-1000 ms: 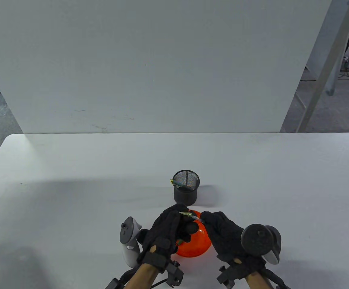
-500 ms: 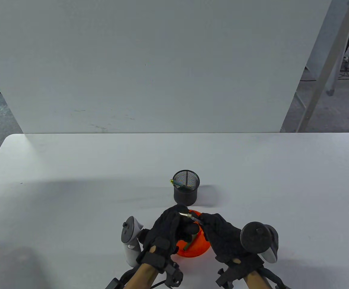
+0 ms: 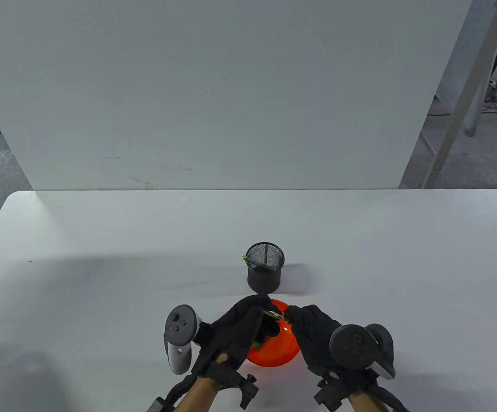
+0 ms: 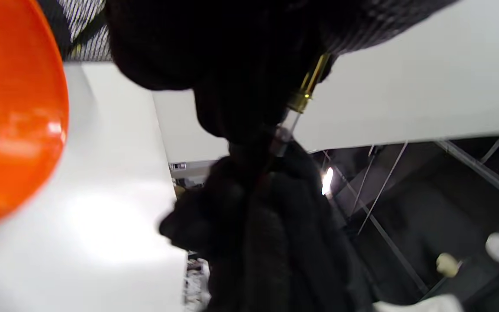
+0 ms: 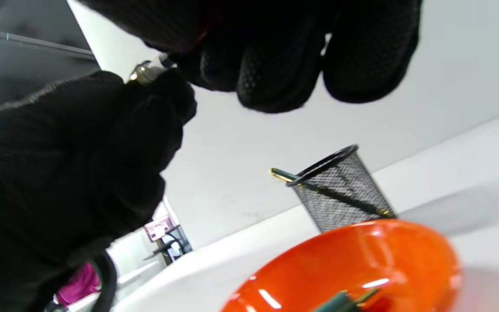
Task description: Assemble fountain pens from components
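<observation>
Over the orange bowl [image 3: 274,354] both gloved hands meet on one small pen part [image 3: 273,316]. My left hand [image 3: 259,315] pinches its gold-coloured end [image 4: 308,84]. From the other side my right hand [image 3: 292,316] pinches the clear tube [image 4: 286,130] that sticks out of it. In the right wrist view only a short metallic bit [image 5: 145,71] shows between the left hand [image 5: 80,151] and the right fingers [image 5: 284,65]. A green pen piece [image 5: 340,301] lies in the bowl [image 5: 353,260].
A black mesh cup [image 3: 265,268] stands just behind the bowl with a finished green and gold pen [image 3: 255,260] leaning in it, seen also as the pen [image 5: 319,188] in the cup [image 5: 345,195]. A white board stands upright along the table's far edge.
The two hands have drawn closer together and a little lower over the bowl. Less of the part shows between them than before.
</observation>
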A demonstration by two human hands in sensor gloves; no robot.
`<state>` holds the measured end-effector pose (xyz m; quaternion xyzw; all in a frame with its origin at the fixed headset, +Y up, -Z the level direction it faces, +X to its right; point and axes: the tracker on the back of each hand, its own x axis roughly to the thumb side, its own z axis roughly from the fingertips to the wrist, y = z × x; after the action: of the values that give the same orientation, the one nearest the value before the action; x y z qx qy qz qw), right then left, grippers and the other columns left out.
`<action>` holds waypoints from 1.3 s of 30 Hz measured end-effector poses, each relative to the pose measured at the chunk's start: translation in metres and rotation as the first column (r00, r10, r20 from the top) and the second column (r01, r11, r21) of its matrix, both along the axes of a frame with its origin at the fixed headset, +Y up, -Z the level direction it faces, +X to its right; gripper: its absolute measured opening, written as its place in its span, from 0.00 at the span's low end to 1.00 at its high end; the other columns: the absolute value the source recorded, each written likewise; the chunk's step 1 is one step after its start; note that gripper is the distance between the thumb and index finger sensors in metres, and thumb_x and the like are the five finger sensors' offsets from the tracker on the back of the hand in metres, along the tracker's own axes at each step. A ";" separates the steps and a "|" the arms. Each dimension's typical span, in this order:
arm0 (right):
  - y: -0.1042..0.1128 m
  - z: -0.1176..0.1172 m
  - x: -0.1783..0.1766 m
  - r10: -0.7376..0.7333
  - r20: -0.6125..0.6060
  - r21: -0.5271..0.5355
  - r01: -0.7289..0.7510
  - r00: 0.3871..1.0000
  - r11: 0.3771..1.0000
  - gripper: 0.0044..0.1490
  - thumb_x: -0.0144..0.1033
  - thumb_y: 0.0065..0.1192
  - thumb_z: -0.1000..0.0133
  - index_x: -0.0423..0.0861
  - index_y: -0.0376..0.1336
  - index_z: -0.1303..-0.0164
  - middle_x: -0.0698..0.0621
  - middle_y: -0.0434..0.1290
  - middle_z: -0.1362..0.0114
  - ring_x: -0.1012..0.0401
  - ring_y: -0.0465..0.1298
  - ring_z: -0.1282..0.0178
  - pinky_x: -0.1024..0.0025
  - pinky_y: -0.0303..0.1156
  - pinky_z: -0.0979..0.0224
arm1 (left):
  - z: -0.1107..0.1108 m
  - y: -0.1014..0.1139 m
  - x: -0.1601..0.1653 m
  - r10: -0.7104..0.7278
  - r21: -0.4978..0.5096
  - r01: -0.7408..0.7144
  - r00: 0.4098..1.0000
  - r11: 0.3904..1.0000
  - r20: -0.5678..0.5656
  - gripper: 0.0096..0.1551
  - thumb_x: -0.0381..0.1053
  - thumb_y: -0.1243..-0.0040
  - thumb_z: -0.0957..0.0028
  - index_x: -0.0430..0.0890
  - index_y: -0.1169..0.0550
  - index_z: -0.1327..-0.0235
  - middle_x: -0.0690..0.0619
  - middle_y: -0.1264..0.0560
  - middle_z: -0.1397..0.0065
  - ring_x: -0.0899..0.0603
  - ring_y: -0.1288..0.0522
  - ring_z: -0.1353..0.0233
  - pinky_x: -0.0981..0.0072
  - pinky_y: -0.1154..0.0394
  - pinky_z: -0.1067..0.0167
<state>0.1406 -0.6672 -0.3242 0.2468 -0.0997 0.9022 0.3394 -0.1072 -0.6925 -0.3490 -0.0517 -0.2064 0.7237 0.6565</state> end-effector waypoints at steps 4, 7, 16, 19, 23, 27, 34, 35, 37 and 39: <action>0.000 -0.001 0.000 -0.029 0.001 -0.009 0.029 1.000 1.000 0.27 0.38 0.47 0.35 0.44 0.62 0.27 0.43 0.71 0.37 0.53 0.76 0.46 0.46 0.74 0.35 | 0.000 -0.003 0.001 -0.009 0.002 0.009 1.000 1.000 0.005 0.25 0.55 0.47 0.36 0.52 0.25 0.28 0.45 0.19 0.33 0.44 0.13 0.42 0.54 0.18 0.51; -0.005 -0.005 0.002 -0.060 -0.019 -0.049 0.059 0.998 0.997 0.27 0.38 0.47 0.35 0.45 0.62 0.27 0.44 0.71 0.35 0.54 0.77 0.44 0.46 0.74 0.34 | -0.001 0.001 -0.001 -0.045 0.041 0.046 0.999 0.998 -0.020 0.24 0.55 0.46 0.36 0.53 0.24 0.28 0.44 0.18 0.34 0.44 0.13 0.43 0.54 0.18 0.52; -0.004 -0.014 0.012 -0.136 0.056 -0.059 0.139 0.989 0.988 0.29 0.50 0.54 0.35 0.51 0.63 0.25 0.46 0.71 0.29 0.51 0.77 0.40 0.45 0.73 0.34 | -0.005 0.015 -0.031 0.042 0.120 -0.024 0.987 0.993 -0.154 0.23 0.59 0.43 0.38 0.59 0.21 0.30 0.48 0.18 0.33 0.45 0.14 0.44 0.54 0.19 0.51; -0.002 -0.019 0.005 0.005 0.075 -0.012 -0.004 0.997 1.000 0.27 0.50 0.57 0.36 0.51 0.66 0.29 0.47 0.75 0.31 0.52 0.80 0.42 0.46 0.76 0.36 | -0.005 0.017 -0.045 0.081 0.134 -0.048 0.963 0.990 -0.257 0.23 0.60 0.44 0.37 0.61 0.23 0.30 0.50 0.19 0.32 0.46 0.15 0.43 0.56 0.19 0.50; 0.002 -0.034 -0.020 0.354 0.074 -0.021 -0.353 0.932 0.935 0.28 0.50 0.60 0.37 0.51 0.67 0.29 0.47 0.76 0.31 0.52 0.79 0.40 0.45 0.75 0.35 | -0.005 0.019 -0.058 0.169 0.144 -0.131 0.940 0.981 -0.296 0.23 0.59 0.44 0.37 0.59 0.23 0.29 0.50 0.19 0.32 0.47 0.15 0.44 0.57 0.19 0.50; -0.001 -0.049 -0.055 0.685 0.055 -0.014 -0.686 0.726 0.728 0.26 0.48 0.64 0.39 0.53 0.68 0.31 0.50 0.75 0.33 0.53 0.76 0.37 0.43 0.71 0.30 | -0.004 0.019 -0.063 0.254 0.138 -0.221 0.916 0.966 -0.309 0.23 0.60 0.45 0.36 0.59 0.24 0.29 0.51 0.19 0.32 0.48 0.15 0.44 0.58 0.19 0.50; -0.034 -0.057 -0.104 0.920 -0.038 0.045 -0.919 0.390 0.391 0.28 0.45 0.69 0.41 0.56 0.67 0.29 0.51 0.71 0.30 0.53 0.73 0.32 0.39 0.65 0.23 | 0.000 0.020 -0.061 0.293 0.144 -0.261 0.910 0.955 -0.294 0.24 0.60 0.46 0.36 0.59 0.24 0.28 0.50 0.19 0.32 0.48 0.15 0.44 0.58 0.19 0.50; -0.039 -0.057 -0.109 0.939 -0.035 0.060 -0.937 0.343 0.344 0.28 0.44 0.69 0.41 0.56 0.67 0.29 0.51 0.71 0.30 0.53 0.73 0.31 0.39 0.64 0.23 | 0.001 0.021 -0.060 0.289 0.151 -0.255 0.911 0.955 -0.294 0.24 0.60 0.46 0.36 0.59 0.24 0.28 0.50 0.19 0.32 0.48 0.15 0.44 0.58 0.19 0.50; -0.045 -0.057 -0.114 0.955 -0.037 0.072 -0.953 0.293 0.295 0.28 0.44 0.69 0.41 0.57 0.67 0.29 0.51 0.71 0.29 0.53 0.72 0.31 0.39 0.64 0.23 | 0.002 0.023 -0.059 0.295 0.159 -0.259 0.914 0.953 -0.280 0.24 0.60 0.46 0.36 0.59 0.25 0.28 0.50 0.19 0.32 0.48 0.15 0.44 0.58 0.19 0.49; -0.048 -0.058 -0.118 0.960 -0.044 0.073 -0.958 0.276 0.279 0.29 0.44 0.69 0.41 0.58 0.66 0.28 0.51 0.70 0.29 0.53 0.72 0.30 0.39 0.64 0.22 | 0.002 0.024 -0.058 0.296 0.161 -0.260 0.914 0.952 -0.277 0.24 0.60 0.46 0.36 0.59 0.25 0.28 0.50 0.19 0.32 0.48 0.15 0.44 0.58 0.19 0.49</action>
<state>0.0227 -0.7157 -0.3818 0.2979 0.0676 0.9130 -0.2705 -0.1648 -0.6685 -0.3467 0.1273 -0.1537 0.7954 0.5722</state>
